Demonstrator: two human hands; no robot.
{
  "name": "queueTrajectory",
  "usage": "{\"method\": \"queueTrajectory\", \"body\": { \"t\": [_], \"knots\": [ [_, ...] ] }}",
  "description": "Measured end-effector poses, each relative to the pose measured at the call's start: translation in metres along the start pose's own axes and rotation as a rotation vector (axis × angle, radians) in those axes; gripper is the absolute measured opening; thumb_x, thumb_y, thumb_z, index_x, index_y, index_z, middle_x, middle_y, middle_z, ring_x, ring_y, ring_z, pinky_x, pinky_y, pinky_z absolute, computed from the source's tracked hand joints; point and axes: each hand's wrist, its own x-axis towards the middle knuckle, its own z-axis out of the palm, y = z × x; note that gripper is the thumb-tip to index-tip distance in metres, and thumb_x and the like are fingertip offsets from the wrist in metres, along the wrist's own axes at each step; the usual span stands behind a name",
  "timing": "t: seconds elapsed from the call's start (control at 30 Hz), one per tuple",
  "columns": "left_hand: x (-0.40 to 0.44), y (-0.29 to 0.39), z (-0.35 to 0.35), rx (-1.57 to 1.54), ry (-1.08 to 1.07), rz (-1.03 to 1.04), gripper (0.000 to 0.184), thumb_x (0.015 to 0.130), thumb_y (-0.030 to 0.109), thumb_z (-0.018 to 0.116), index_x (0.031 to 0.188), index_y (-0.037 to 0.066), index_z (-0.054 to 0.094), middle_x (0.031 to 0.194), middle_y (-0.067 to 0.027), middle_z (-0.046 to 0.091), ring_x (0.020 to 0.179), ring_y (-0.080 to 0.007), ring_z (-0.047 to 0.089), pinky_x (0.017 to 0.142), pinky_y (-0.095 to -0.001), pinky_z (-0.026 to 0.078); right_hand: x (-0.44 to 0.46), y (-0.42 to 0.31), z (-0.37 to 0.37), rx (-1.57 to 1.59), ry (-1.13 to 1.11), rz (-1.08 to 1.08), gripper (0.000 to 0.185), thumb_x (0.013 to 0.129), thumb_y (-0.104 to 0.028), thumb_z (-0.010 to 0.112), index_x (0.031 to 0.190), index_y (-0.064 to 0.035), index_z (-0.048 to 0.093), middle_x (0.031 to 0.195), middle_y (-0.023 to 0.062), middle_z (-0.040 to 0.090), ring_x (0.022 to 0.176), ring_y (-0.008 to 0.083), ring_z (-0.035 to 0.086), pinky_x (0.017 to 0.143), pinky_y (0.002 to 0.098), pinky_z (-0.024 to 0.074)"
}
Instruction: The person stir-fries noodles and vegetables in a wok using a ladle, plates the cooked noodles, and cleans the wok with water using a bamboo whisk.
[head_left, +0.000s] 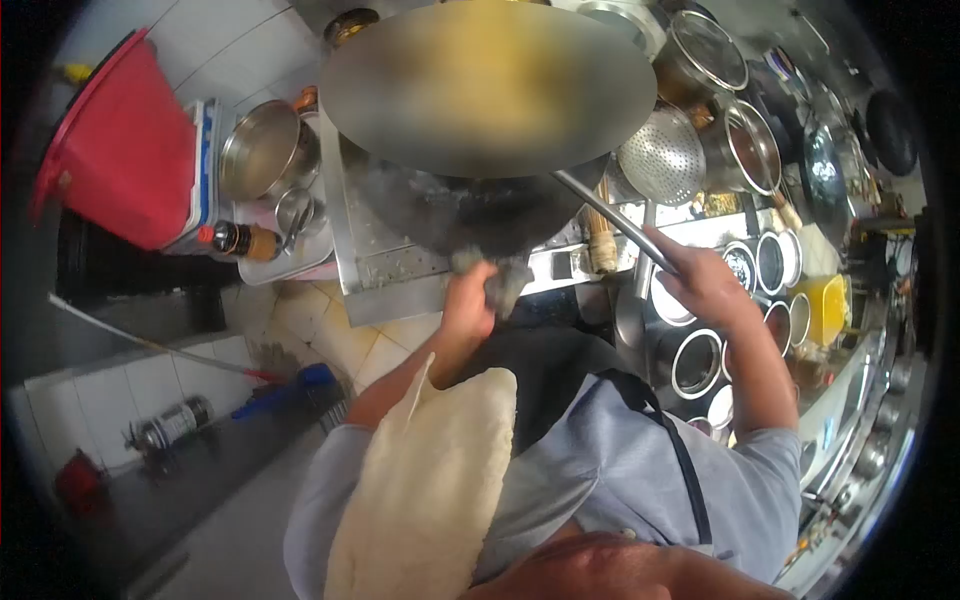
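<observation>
My left hand (470,298) is closed on a greyish cloth (508,284) at the near edge of a dark wok (470,215). My right hand (692,268) grips the metal handle of a long utensil (615,218), which slants up and left toward the wok. A blurred oval hides the far part of the wok, its contents and the utensil's far end. A light cloth (430,480) hangs over my left shoulder.
Left of the stove (395,300) are a steel pot (262,150), a dark bottle (245,240) and a red bin (125,150). To the right are a perforated strainer (660,155), several round containers and a yellow container (825,308).
</observation>
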Motion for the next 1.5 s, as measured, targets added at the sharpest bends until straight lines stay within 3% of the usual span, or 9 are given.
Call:
{"method": "queueTrajectory", "body": {
  "t": [0.2,0.37,0.63,0.77,1.03,1.2,1.3,1.4,1.5],
  "knots": [
    [0.051,0.054,0.084,-0.112,0.003,-0.028,0.016,0.092,0.014,0.063,0.099,-0.001,0.063,0.085,-0.0116,0.067,0.075,-0.0271,0.070,0.061,-0.0395,0.060,0.032,-0.005,-0.015,-0.169,-0.042,0.039,0.069,0.092,-0.015,0.056,0.157,-0.0204,0.035,0.091,0.0253,0.070,0.085,0.0434,0.069,0.078,0.0513,0.0534],
    [0.033,-0.013,0.017,-0.066,-0.040,0.038,0.031,0.096,0.014,0.053,0.118,-0.007,0.059,0.113,-0.0216,0.068,0.099,-0.0336,0.071,0.087,-0.0454,0.060,0.079,-0.005,0.055,-0.241,0.100,0.122,0.061,0.097,-0.017,0.052,0.155,-0.0148,0.031,0.097,0.0197,0.070,0.084,0.0403,0.070,0.076,0.0523,0.0562],
    [0.061,0.041,0.048,-0.071,-0.014,-0.062,0.016,0.089,0.009,0.062,0.102,0.000,0.061,0.096,-0.0147,0.069,0.085,-0.0298,0.071,0.076,-0.0441,0.060,0.033,0.033,0.165,0.222,0.284,0.106,0.044,0.090,-0.020,0.064,0.129,-0.0098,0.047,0.092,0.0266,0.069,0.084,0.0473,0.067,0.075,0.0566,0.0540],
    [0.093,0.065,0.074,0.030,-0.057,0.035,0.026,0.093,0.017,0.057,0.112,-0.001,0.059,0.108,-0.0198,0.070,0.097,-0.0346,0.071,0.078,-0.0461,0.061,0.064,0.009,0.187,0.331,0.335,0.217,0.033,0.090,-0.018,0.060,0.118,-0.0028,0.049,0.088,0.0318,0.066,0.085,0.0527,0.064,0.075,0.0580,0.0518],
    [0.123,0.088,0.063,0.119,-0.241,-0.083,0.027,0.090,0.014,0.059,0.111,-0.004,0.061,0.103,-0.0169,0.071,0.093,-0.0315,0.071,0.079,-0.0459,0.062,0.008,-0.004,0.189,0.830,0.551,0.276,0.032,0.088,-0.025,0.065,0.108,-0.0009,0.058,0.087,0.0267,0.063,0.079,0.0426,0.063,0.074,0.0457,0.0504],
    [0.122,0.098,0.069,0.244,-0.039,-0.111,0.042,0.089,0.026,0.062,0.123,0.002,0.061,0.123,-0.0158,0.066,0.109,-0.0347,0.066,0.087,-0.0512,0.059,-0.141,-0.059,0.204,1.255,0.631,0.681,0.039,0.091,-0.023,0.064,0.125,-0.0055,0.055,0.088,0.0188,0.066,0.074,0.0327,0.063,0.071,0.0421,0.0521],
    [0.095,0.095,0.087,0.272,-0.143,-0.134,0.050,0.089,0.028,0.060,0.131,0.000,0.057,0.130,-0.0178,0.062,0.117,-0.0418,0.062,0.097,-0.0615,0.054,-0.208,-0.093,0.269,0.677,0.997,0.806,0.053,0.093,-0.020,0.062,0.144,-0.0121,0.047,0.087,0.0152,0.066,0.076,0.0247,0.067,0.071,0.0404,0.0544],
    [0.072,0.088,0.104,0.234,-0.100,-0.061,0.052,0.091,0.028,0.058,0.134,0.000,0.054,0.132,-0.0179,0.060,0.116,-0.0413,0.062,0.093,-0.0568,0.058,-0.248,-0.139,0.274,0.872,0.850,1.168,0.062,0.089,-0.018,0.060,0.148,-0.0106,0.043,0.099,0.0247,0.068,0.091,0.0406,0.068,0.083,0.0464,0.0535],
    [0.117,0.101,0.081,0.197,-0.145,-0.129,0.051,0.092,0.027,0.058,0.136,0.002,0.053,0.131,-0.0170,0.060,0.115,-0.0389,0.063,0.085,-0.0479,0.061,-0.257,-0.155,0.299,0.804,0.808,1.303,0.063,0.088,-0.019,0.060,0.149,-0.0112,0.043,0.093,0.0252,0.068,0.088,0.0409,0.068,0.081,0.0470,0.0539]
  ]
}}
